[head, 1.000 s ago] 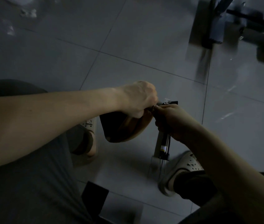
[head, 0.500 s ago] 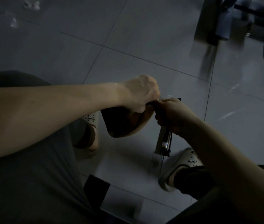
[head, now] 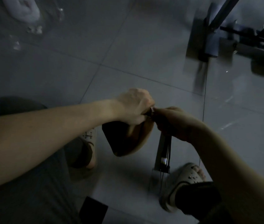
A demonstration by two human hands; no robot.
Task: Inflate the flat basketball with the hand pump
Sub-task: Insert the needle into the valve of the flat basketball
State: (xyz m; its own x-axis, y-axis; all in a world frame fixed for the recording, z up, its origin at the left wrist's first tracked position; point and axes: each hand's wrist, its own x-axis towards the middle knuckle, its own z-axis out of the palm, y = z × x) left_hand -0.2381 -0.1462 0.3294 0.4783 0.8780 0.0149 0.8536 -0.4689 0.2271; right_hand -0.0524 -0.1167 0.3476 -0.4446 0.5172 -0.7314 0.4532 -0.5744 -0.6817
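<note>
The flat basketball (head: 124, 141), folded and dark brown, hangs above the tiled floor between my knees. My left hand (head: 134, 107) pinches its top edge from above. Right beside it, my right hand (head: 175, 122) is closed around the upper end of the black hand pump (head: 164, 152), whose barrel points down toward the floor with thin cords dangling from its lower end. The two hands touch where the pump's tip meets the ball; that joint is hidden by my fingers.
My feet in light clogs (head: 186, 177) rest on the glossy grey tiles (head: 128, 46). A metal frame with dark legs (head: 209, 39) stands at the upper right. A dark flat object (head: 94, 210) lies near the bottom edge. A pale blurred thing (head: 24, 12) lies upper left.
Both hands with the ball and pump have held together and barely shifted; the view has tilted so more of the floor at the top shows.
</note>
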